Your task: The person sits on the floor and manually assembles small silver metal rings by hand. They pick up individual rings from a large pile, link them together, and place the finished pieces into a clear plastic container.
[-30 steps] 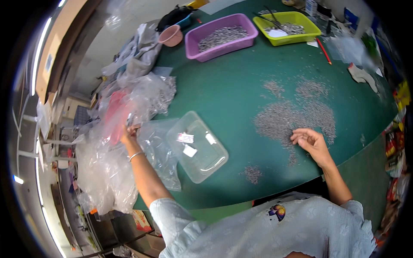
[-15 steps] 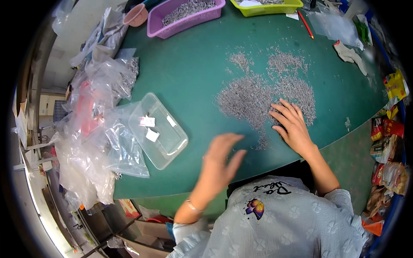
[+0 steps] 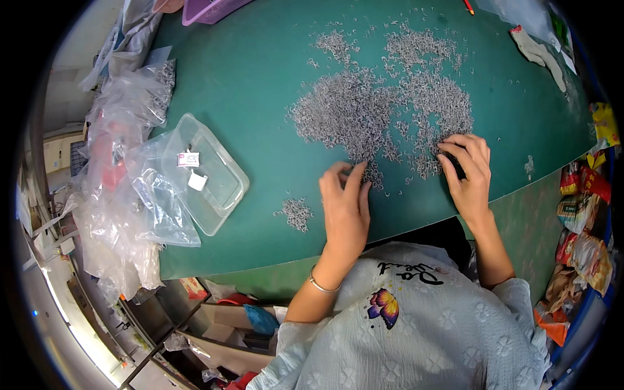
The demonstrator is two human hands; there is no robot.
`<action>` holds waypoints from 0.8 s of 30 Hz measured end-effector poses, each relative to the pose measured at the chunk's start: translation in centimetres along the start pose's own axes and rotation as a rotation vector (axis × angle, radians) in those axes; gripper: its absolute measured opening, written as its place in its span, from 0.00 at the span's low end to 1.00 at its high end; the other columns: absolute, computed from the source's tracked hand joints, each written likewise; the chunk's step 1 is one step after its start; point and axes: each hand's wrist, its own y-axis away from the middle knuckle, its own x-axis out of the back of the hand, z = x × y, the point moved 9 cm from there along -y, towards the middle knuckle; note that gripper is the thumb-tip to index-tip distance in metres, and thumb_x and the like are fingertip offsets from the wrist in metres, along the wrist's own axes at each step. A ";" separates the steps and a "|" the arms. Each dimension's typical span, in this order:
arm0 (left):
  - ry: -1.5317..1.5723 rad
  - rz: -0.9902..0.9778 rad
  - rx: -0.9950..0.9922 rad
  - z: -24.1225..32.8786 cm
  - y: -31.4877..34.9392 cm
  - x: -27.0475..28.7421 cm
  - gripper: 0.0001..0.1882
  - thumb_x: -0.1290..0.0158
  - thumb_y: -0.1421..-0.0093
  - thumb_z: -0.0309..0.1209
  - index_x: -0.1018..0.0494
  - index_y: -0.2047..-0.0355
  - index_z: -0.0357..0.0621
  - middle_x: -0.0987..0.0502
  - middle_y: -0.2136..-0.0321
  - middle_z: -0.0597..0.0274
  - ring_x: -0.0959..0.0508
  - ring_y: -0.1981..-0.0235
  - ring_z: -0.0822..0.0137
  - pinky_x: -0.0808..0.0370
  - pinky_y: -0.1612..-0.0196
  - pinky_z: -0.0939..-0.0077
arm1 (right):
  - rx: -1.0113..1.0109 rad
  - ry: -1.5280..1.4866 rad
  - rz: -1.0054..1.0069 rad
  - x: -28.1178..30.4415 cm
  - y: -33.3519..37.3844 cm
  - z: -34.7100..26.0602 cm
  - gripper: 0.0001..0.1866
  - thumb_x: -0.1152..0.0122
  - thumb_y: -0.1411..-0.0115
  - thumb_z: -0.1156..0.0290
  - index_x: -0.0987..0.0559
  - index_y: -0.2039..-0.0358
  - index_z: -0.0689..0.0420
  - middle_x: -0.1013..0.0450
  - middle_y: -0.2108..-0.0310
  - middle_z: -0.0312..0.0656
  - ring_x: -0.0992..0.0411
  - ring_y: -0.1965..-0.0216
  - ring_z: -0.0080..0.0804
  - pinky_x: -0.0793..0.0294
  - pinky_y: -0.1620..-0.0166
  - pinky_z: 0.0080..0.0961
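Note:
Many small grey metal hook-shaped pieces (image 3: 344,110) are spread in a wide loose pile on the green tabletop. My left hand (image 3: 344,208) is at the pile's near tip, its fingers curled and apart, touching pieces. At the pile's right edge, my right hand (image 3: 469,172) rests with thumb and fingers bent and spread over some pieces. A small separate heap (image 3: 296,213) of the same pieces lies to the left of my left hand. I see nothing gripped in either hand, though the left fingertips are partly hidden.
Left of the small heap sits a clear plastic box (image 3: 224,195) holding white tags. Beyond it are clear plastic bags (image 3: 123,214). A purple basket (image 3: 211,10) stands at the far edge, and a glove (image 3: 539,55) lies at the far right.
My left hand has moved from a blurred position over bare tabletop to the pile's near tip. The small heap at left has come into sight. My right hand has shifted right; the view has tilted lower.

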 end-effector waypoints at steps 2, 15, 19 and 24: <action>-0.051 -0.016 0.027 0.4 0.6 0.3 0.21 0.38 0.48 0.19 0.25 0.53 0.39 0.30 0.58 0.53 0.30 0.57 0.54 0.32 0.52 0.64 | -0.008 -0.036 -0.055 0.1 0.4 -0.7 0.11 0.31 0.51 0.77 0.19 0.65 0.58 0.26 0.62 0.39 0.31 0.56 0.41 0.35 0.53 0.35; -0.176 0.062 0.101 -1.5 3.8 1.1 0.16 0.37 0.49 0.21 0.23 0.58 0.40 0.27 0.63 0.56 0.28 0.60 0.56 0.34 0.54 0.66 | 0.125 0.031 -0.169 -2.5 1.5 -2.5 0.10 0.31 0.51 0.74 0.19 0.67 0.55 0.27 0.56 0.37 0.33 0.53 0.42 0.38 0.50 0.37; -0.097 0.070 0.042 -1.2 2.6 0.1 0.13 0.38 0.47 0.20 0.22 0.60 0.39 0.25 0.66 0.57 0.26 0.63 0.57 0.32 0.57 0.67 | 0.037 0.120 -0.055 -1.3 0.8 -1.5 0.10 0.31 0.52 0.75 0.19 0.67 0.54 0.26 0.58 0.37 0.32 0.54 0.42 0.38 0.51 0.36; 0.165 0.112 0.058 -0.8 1.5 -0.6 0.14 0.39 0.48 0.17 0.22 0.60 0.39 0.24 0.65 0.55 0.24 0.64 0.57 0.28 0.60 0.68 | 0.103 -0.081 -0.234 -2.7 1.9 -4.8 0.11 0.30 0.53 0.74 0.19 0.67 0.55 0.27 0.60 0.35 0.33 0.57 0.39 0.39 0.53 0.36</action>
